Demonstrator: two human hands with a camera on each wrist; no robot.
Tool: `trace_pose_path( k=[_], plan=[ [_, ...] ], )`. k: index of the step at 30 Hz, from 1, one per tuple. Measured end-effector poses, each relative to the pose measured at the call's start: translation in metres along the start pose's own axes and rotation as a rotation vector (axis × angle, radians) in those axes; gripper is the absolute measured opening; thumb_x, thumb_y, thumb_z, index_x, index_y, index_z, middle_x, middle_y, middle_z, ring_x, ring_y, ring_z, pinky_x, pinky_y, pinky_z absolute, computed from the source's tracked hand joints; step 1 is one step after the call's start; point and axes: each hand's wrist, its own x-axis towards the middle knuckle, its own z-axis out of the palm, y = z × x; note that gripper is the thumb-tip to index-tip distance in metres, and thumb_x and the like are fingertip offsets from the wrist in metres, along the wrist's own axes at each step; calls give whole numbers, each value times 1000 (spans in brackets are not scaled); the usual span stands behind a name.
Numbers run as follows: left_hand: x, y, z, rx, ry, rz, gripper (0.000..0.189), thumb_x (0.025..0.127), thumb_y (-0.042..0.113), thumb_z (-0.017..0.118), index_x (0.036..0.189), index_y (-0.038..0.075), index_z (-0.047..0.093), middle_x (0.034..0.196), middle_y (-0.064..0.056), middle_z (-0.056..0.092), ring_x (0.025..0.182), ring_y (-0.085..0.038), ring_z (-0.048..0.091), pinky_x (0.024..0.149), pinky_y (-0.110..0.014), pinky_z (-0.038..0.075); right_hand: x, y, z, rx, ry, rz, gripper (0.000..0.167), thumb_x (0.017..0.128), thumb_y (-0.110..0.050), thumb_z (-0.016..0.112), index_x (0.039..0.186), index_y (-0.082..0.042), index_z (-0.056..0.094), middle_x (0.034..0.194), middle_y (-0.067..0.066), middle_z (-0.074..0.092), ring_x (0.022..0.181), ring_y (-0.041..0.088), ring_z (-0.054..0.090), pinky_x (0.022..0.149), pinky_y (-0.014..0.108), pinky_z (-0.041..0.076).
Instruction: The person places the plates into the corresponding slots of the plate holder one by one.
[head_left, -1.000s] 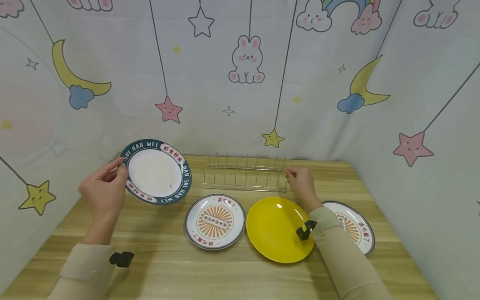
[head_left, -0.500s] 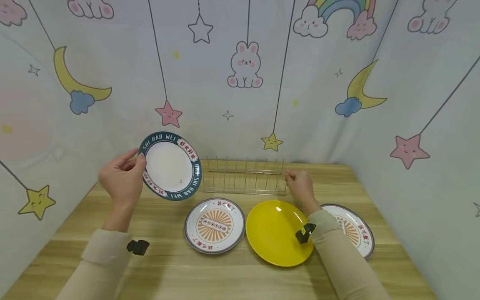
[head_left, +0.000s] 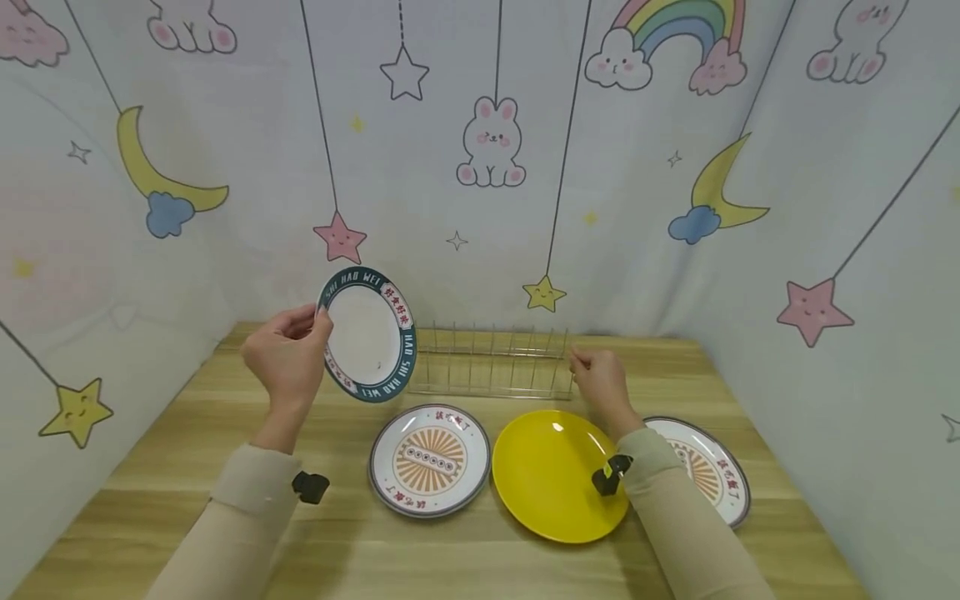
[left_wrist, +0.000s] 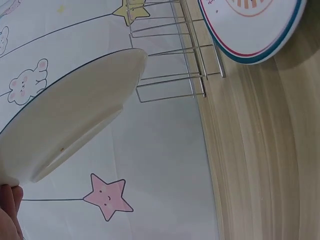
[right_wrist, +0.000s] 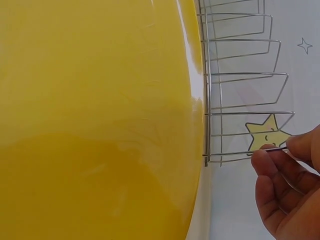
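Observation:
My left hand pinches the left rim of a white plate with a green lettered border. The plate is raised and tilted, just left of a metal wire dish rack, overlapping its left end in the head view. From the left wrist, the plate's pale underside shows. At the rack's right end my right hand pinches the end wire between thumb and forefinger; the right wrist view shows these fingertips on the wire. No plates stand in the rack's slots.
A white plate with an orange sunburst lies in front of the rack, a yellow plate right beside it. Another sunburst plate lies at the right, partly under the right sleeve. A cartoon-printed curtain hangs behind the wooden table.
My left hand has carried the green-bordered plate to the right, up to the rack's left end, and turned it more edge-on. My right hand stays on the rack. The head view has tipped up slightly.

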Motion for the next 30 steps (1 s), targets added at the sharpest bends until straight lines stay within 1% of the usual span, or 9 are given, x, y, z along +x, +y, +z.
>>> trace_pose_path(
  k=[6, 8, 11, 14, 16, 21, 24, 27, 30],
  plan=[
    [-2, 0, 10, -19, 18, 52, 22, 87, 20, 75, 94, -1, 78, 85, -12, 75, 64, 10, 60, 60, -8, 50, 2, -3, -2, -33, 10, -2, 27, 99, -11, 60, 123, -1, 66, 99, 22, 71, 78, 27, 68, 61, 29, 58],
    [-3, 0, 13, -22, 16, 71, 22, 87, 20, 75, 93, -1, 77, 85, -12, 75, 64, 10, 60, 59, -8, 50, 2, -3, -2, -41, 16, -5, 27, 99, -11, 61, 123, -2, 66, 98, 21, 71, 75, 24, 68, 60, 28, 57],
    [-6, -1, 17, -17, 9, 83, 22, 87, 20, 74, 93, -1, 77, 84, -11, 75, 64, 10, 59, 58, -7, 49, 2, -4, -2, -52, 17, -15, 27, 99, -10, 60, 124, -2, 66, 97, 21, 72, 73, 22, 68, 59, 28, 56],
    [-9, -3, 21, -9, 10, 97, 21, 88, 19, 74, 94, -1, 77, 83, -10, 75, 63, 11, 58, 57, -7, 47, 1, -4, -2, -53, 8, -9, 27, 99, -10, 59, 125, -2, 66, 97, 19, 72, 75, 24, 69, 58, 27, 56],
    [-10, -3, 23, -16, 10, 109, 21, 88, 19, 74, 94, -1, 77, 83, -10, 75, 63, 11, 57, 57, -7, 48, 1, -4, -2, -51, -4, -3, 28, 100, -11, 58, 126, -3, 64, 98, 18, 72, 77, 28, 69, 55, 26, 55],
    [-14, -3, 28, -59, -2, 127, 21, 88, 17, 74, 96, -2, 77, 86, -11, 75, 64, 10, 59, 60, -8, 49, -1, -5, -3, -47, -10, 18, 29, 101, -14, 58, 127, -5, 64, 93, 15, 73, 78, 36, 68, 46, 24, 46],
    [-17, -2, 31, -88, -17, 120, 20, 89, 16, 74, 97, -2, 77, 88, -12, 75, 66, 7, 62, 61, -9, 51, 0, -6, -3, -38, -9, 17, 29, 100, -13, 59, 127, -5, 64, 91, 14, 73, 75, 34, 67, 44, 23, 43],
    [-21, -1, 33, -98, -34, 113, 19, 89, 15, 74, 98, -1, 77, 90, -11, 75, 68, 4, 64, 62, -9, 52, 1, -6, -3, -26, -19, 19, 30, 100, -13, 58, 128, -5, 63, 93, 15, 73, 76, 34, 68, 45, 22, 44],
    [-24, 0, 34, -96, -57, 120, 20, 89, 16, 74, 100, -1, 76, 91, -11, 75, 70, -3, 67, 63, -10, 53, 2, -5, -2, -11, -27, 32, 30, 100, -12, 58, 129, -5, 62, 98, 17, 72, 80, 37, 69, 48, 22, 48]
  ],
)
